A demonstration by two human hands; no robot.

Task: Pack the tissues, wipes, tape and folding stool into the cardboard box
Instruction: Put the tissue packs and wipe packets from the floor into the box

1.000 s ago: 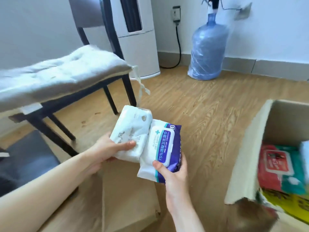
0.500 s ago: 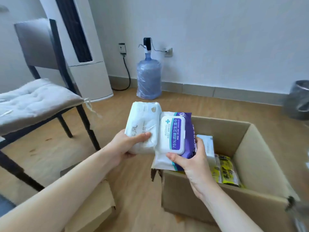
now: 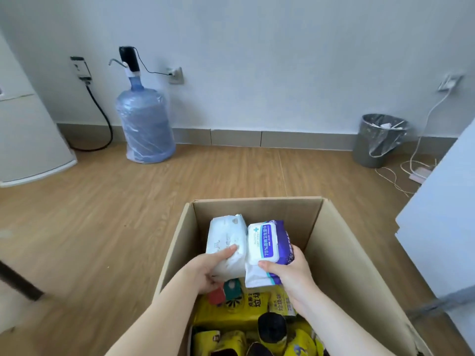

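The left hand (image 3: 209, 269) grips a white pack of tissues (image 3: 226, 242), thumb on top and fingers wrapped under its near end. Just to its right, and touching that pack along the side, the right hand (image 3: 290, 274) clamps a purple-and-white pack of wipes (image 3: 267, 249), thumb pressed on the lower edge of the label. Half a second ago both packs were held in the air at the near-left corner of the cardboard box (image 3: 341, 253), only partly over its rim; now both hands have come in past the near edge and the packs sit side by side inside the opening, towards the far wall. I cannot tell whether they are resting on anything yet or are held just above the contents.

Below and nearer than the hands lie yellow packets (image 3: 231, 314), a red-and-green pack (image 3: 226, 291) under the left wrist, and a dark roll (image 3: 272, 327) beneath the right forearm, possibly the tape, though that is unclear.

The shift suggests the placing step is nearly done: what remains seems to be lowering both packs into the free space at the far end and letting go. No folding stool is in view.
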